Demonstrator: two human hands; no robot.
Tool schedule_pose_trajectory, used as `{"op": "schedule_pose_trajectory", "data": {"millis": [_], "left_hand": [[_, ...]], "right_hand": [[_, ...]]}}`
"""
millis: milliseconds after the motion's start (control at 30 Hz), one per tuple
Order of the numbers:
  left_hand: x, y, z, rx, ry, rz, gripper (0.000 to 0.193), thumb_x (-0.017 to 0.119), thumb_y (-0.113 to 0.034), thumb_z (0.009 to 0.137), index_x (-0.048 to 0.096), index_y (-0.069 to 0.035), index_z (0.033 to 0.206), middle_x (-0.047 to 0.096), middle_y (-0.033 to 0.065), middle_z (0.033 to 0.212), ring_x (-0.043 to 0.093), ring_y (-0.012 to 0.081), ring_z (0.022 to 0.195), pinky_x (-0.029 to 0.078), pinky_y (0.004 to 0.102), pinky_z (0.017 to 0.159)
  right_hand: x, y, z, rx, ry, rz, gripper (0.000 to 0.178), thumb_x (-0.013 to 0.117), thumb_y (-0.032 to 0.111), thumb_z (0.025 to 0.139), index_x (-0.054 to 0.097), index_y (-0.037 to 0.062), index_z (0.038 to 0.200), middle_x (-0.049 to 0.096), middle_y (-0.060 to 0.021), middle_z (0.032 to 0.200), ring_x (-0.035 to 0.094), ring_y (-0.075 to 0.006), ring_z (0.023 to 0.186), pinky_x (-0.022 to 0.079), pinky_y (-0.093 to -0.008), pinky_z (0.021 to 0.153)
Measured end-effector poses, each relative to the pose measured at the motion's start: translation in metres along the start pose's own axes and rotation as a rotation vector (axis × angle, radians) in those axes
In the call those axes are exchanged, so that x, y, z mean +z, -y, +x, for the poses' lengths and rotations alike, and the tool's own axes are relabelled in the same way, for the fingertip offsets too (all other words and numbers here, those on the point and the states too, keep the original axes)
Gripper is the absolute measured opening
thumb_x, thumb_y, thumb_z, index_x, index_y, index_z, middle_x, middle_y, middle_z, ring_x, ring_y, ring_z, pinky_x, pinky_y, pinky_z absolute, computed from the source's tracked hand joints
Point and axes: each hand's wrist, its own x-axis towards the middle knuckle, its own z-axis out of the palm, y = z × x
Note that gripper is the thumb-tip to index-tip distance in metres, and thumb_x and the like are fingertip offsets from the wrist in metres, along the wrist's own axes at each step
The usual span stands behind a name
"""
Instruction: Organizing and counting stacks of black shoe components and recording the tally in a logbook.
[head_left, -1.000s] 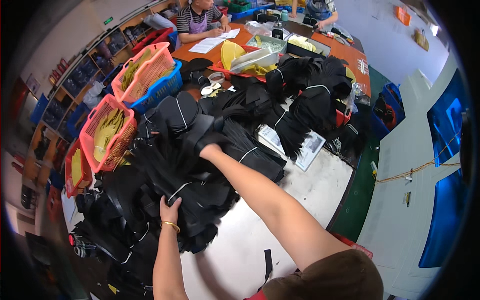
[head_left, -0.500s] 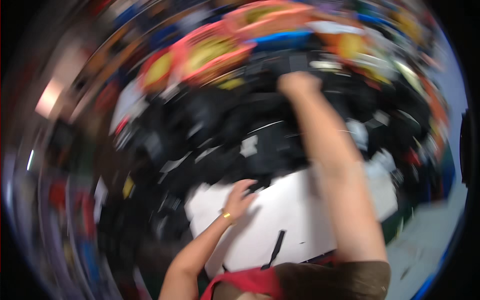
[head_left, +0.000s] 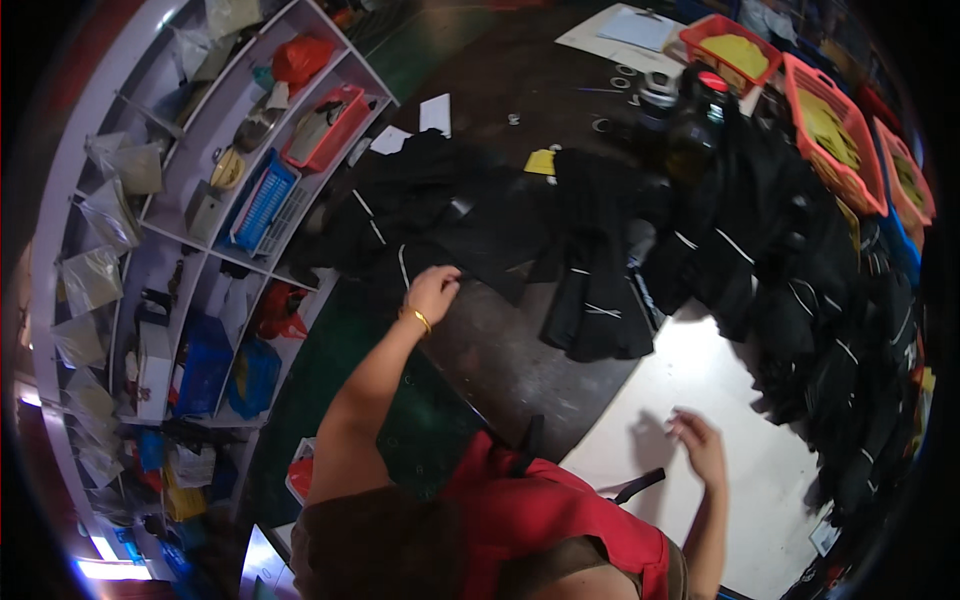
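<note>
My left hand is stretched out to the dark table, its fingers closed at the near edge of a black cloth garment with a white cord lying by it. The exact grip is hard to see. My right hand hovers over the white board, thumb and fingertips drawn together; whatever may be between them is too small to name. More black garments with white cords lie between the hands, beyond the board's left edge. A heap of black garments runs along the board's far right side.
Two dark bottles, one red-capped, stand among the garments at the back. Orange baskets of yellow pieces are at the far right. A shelf unit with bins and bags rises at the left. A yellow piece lies on the dark table.
My view has swung left, bringing the shelf and dark table in. My right hand has drawn back from the far heap to above the white board; my left has reached out to the black garment.
</note>
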Motion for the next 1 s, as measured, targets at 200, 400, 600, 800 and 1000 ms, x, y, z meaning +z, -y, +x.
{"op": "schedule_pose_trajectory", "data": {"millis": [200,400,600,800,1000], "left_hand": [[-0.035,0.079,0.045,-0.145,0.280,0.584,0.107,0.082,-0.040,0.061,0.022,-0.006,0.143,0.032,0.0141,0.143,0.031,0.0303,0.132,0.026,0.0443,0.108],[-0.020,0.108,0.061,0.169,0.263,0.562,0.122,0.084,-0.040,0.057,0.009,-0.007,0.147,0.028,0.0167,0.144,0.031,0.0311,0.133,0.027,0.0423,0.109],[-0.032,0.096,0.094,0.039,0.414,0.591,0.100,0.075,-0.029,0.062,0.022,-0.005,0.144,0.046,0.0200,0.130,0.047,0.0343,0.121,0.039,0.0405,0.100],[-0.044,0.106,0.085,-0.078,0.494,0.451,0.105,0.076,-0.031,0.063,0.016,-0.007,0.146,0.046,0.0234,0.131,0.051,0.0363,0.116,0.043,0.0401,0.098],[-0.019,0.081,0.003,0.278,-0.030,0.519,0.113,0.084,-0.037,0.058,0.019,-0.006,0.144,0.030,0.0158,0.142,0.026,0.0320,0.134,0.022,0.0474,0.109]], "right_hand": [[0.145,-0.019,-0.013,0.200,0.070,0.009,0.033,0.061,0.016,0.089,0.058,-0.0026,0.117,0.069,-0.0118,0.098,0.065,-0.0176,0.090,0.050,-0.0288,0.079],[0.199,0.053,0.019,0.110,0.154,-0.430,0.035,0.060,0.028,0.088,0.060,0.0080,0.117,0.068,-0.0146,0.096,0.066,-0.0303,0.091,0.050,-0.0365,0.079],[0.227,0.075,0.056,-0.052,0.144,-0.597,0.037,0.059,0.034,0.088,0.061,0.0113,0.117,0.067,-0.0174,0.094,0.063,-0.0360,0.090,0.050,-0.0405,0.078],[0.256,0.066,0.072,-0.117,0.315,-0.211,0.039,0.059,0.034,0.088,0.060,0.0068,0.116,0.065,-0.0189,0.102,0.063,-0.0349,0.096,0.049,-0.0393,0.082],[0.262,0.057,0.062,-0.127,0.329,-0.292,0.039,0.059,0.031,0.089,0.059,0.0055,0.119,0.065,-0.0187,0.106,0.063,-0.0331,0.097,0.048,-0.0366,0.084]]}}
